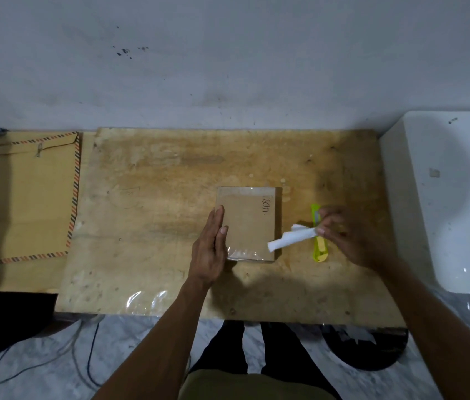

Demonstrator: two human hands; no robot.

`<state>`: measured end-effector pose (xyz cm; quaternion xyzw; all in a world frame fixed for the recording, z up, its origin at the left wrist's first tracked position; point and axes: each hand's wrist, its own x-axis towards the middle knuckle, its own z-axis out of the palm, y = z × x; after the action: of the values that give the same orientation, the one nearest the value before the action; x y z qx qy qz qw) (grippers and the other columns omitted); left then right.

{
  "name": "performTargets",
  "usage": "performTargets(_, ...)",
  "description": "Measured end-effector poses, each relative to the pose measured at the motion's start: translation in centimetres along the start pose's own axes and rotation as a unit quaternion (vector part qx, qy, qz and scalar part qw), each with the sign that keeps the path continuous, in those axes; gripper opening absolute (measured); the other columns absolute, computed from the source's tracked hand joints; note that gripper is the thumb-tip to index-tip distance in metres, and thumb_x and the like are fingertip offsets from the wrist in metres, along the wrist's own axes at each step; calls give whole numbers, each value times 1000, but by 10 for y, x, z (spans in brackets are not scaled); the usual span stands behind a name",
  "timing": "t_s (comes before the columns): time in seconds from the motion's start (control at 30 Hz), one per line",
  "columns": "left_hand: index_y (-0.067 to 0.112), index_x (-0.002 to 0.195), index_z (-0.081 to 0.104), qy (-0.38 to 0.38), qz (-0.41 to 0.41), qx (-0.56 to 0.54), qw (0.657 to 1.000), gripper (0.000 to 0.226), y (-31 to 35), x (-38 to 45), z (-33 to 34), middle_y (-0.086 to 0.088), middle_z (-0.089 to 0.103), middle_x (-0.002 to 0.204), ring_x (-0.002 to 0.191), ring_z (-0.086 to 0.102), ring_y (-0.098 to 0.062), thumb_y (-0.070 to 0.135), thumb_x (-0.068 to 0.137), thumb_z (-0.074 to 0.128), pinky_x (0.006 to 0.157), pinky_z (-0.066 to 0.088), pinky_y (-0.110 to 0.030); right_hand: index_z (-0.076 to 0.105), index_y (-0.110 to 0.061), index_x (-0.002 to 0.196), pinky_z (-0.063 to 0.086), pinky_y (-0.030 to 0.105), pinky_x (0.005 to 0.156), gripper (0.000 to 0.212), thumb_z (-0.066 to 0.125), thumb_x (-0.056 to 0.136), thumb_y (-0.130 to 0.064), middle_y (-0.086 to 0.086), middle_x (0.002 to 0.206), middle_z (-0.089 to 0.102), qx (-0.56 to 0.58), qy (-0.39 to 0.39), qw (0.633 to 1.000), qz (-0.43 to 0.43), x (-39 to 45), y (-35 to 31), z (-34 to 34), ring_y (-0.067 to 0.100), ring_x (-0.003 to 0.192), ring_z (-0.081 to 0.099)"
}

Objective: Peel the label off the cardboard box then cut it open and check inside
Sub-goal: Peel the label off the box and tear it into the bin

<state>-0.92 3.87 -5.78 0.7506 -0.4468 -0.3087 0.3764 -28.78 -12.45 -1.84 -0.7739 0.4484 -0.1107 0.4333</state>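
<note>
i see the flat brown cardboard box (249, 223) at the centre of the worn wooden board (155, 197). my left hand (209, 249) presses its 9 o'clock edge with straight fingers. my right hand (349, 235) pinches the curled white paper label (291, 239), at 3 o'clock from the box, over the lime-green plastic cutter (319, 246).

A pale grey wall (228, 53) fills the upper half, marked with a few dark specks and faint smudges. Against it stands the surface (170, 168), a worn, stained plywood board with scuffs and small dark spots; a strip of clear tape (144, 301) glints at its near edge. To the left lies a brown envelope (31, 197) with a striped border. On the right sits a white basin (458, 197), its rim just beside the board. Below, the floor (130, 336) is grey marbled stone, with cables (83, 356) trailing across it at left. A dark round object (372, 353) rests under the board's right corner. Light is dim and soft.
</note>
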Motion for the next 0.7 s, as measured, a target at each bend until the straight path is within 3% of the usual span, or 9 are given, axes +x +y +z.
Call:
performTargets(0.07, 28, 153, 27, 2, 6, 6, 1000, 49, 2, 0, 2, 6, 32, 158, 148, 25, -14, 35, 105, 34, 115, 37, -44, 71, -16, 79, 47, 14, 87, 6, 75, 82, -12, 5, 112, 64, 6, 35, 999, 36, -1, 5, -19, 16, 106, 62)
performTargets(0.17, 25, 153, 30, 15, -3, 17, 1000, 49, 10, -1, 6, 9, 32, 156, 147, 28, -16, 34, 105, 33, 113, 39, -43, 70, -18, 77, 50, 26, 84, 7, 75, 82, -16, 2, 106, 67, 12, 68, 997, 41, 4, -4, -26, 9, 101, 62)
performTargets(0.23, 23, 152, 32, 23, -5, 26, 999, 50, 15, -1, 8, 9, 34, 155, 147, 29, -15, 36, 104, 33, 113, 38, -40, 65, -24, 74, 48, 24, 84, 15, 74, 84, -16, 1, 103, 68, 15, 86, 996, 28, 10, -18, -21, 7, 98, 60)
performTargets(0.3, 20, 151, 34, 27, -2, 31, 999, 49, 16, -1, 9, 5, 37, 155, 146, 30, -14, 35, 104, 33, 113, 38, -38, 62, -18, 73, 44, 17, 84, 16, 73, 84, -14, 3, 99, 69, 21, 100, 995, 15, 16, -30, -14, 5, 94, 60)
performTargets(0.43, 20, 149, 39, 40, -9, 30, 999, 45, 19, -2, 8, 2, 43, 152, 142, 39, -19, 30, 105, 37, 110, 42, -38, 65, -20, 76, 47, 26, 88, 12, 73, 84, -21, 0, 98, 71, 59, 124, 989, 50, 20, -47, 1, 11, 95, 65)
performTargets(0.6, 15, 146, 43, 17, 5, 30, 999, 42, 29, 1, -2, 10, 46, 143, 133, 46, -14, 24, 105, 39, 101, 33, -5, 71, -26, 76, 45, 19, 77, 10, 71, 84, -31, -12, 85, 72, 94, 123, 984, 91, 19, -74, 6, -4, 82, 61)
performTargets(0.7, 10, 143, 46, 15, 6, 58, 998, 44, 37, 3, -15, -3, 48, 147, 144, 32, -21, 29, 104, 40, 113, 31, -28, 64, -30, 64, 38, 9, 67, 23, 71, 85, -26, -22, 68, 62, 80, 136, 982, 100, 16, -93, 4, -15, 68, 53)
